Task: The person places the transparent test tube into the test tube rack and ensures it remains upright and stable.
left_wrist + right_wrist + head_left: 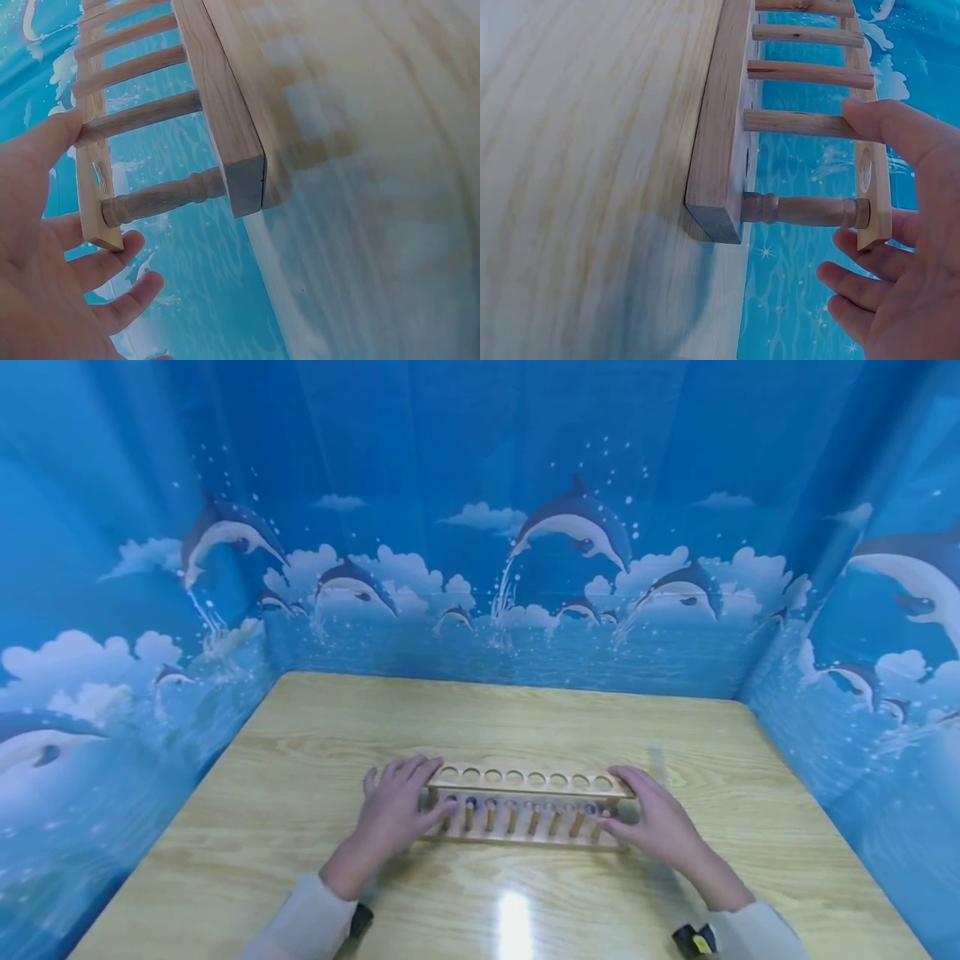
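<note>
Flanking the wooden rack (525, 806), both hands touch its ends, fingers spread.

Both forearms reach forward in pale sleeves, wrists level and angled slightly inward toward each other. The left hand (393, 810) lies palm down with its fingers (112, 262) relaxed and spread, thumb stretched apart from them. The right hand (654, 822) mirrors it, fingers (862, 281) loosely extended, thumb lifted apart, neither grip closed.
</note>
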The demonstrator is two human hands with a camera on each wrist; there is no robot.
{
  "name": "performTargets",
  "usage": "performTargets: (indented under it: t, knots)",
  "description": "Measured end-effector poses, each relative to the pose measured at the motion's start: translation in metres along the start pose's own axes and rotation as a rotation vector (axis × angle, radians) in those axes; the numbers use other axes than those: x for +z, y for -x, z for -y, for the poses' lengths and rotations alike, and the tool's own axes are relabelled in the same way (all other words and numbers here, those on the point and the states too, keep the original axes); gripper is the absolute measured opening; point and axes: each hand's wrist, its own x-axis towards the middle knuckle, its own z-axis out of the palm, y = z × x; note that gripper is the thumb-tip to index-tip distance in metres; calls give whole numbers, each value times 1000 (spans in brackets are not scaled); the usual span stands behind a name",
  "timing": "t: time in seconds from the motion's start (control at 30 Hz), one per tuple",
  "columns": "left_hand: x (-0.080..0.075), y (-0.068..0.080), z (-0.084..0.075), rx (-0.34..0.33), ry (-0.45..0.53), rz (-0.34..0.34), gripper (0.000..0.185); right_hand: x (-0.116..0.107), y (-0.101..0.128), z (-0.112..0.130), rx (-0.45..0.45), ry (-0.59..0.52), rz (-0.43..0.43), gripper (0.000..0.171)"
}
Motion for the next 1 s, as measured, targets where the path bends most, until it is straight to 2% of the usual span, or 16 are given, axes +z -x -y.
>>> performTargets:
  t: [0.37, 0.77, 0.87, 1.0]
  knots:
    - [0, 1, -3, 1, -8, -20, 71, -1, 3, -2, -23, -11, -26, 77]
    - [-1, 1, -4, 18, -8, 24, 73, -9, 4, 0, -44, -52, 16, 79]
    - [1, 1, -3, 25, -9, 27, 73, -10, 4, -1, -40, -82, 15, 72]
    - [2, 0, -3, 51, 11, -7, 71, -12, 2, -4, -34, -137, -42, 54]
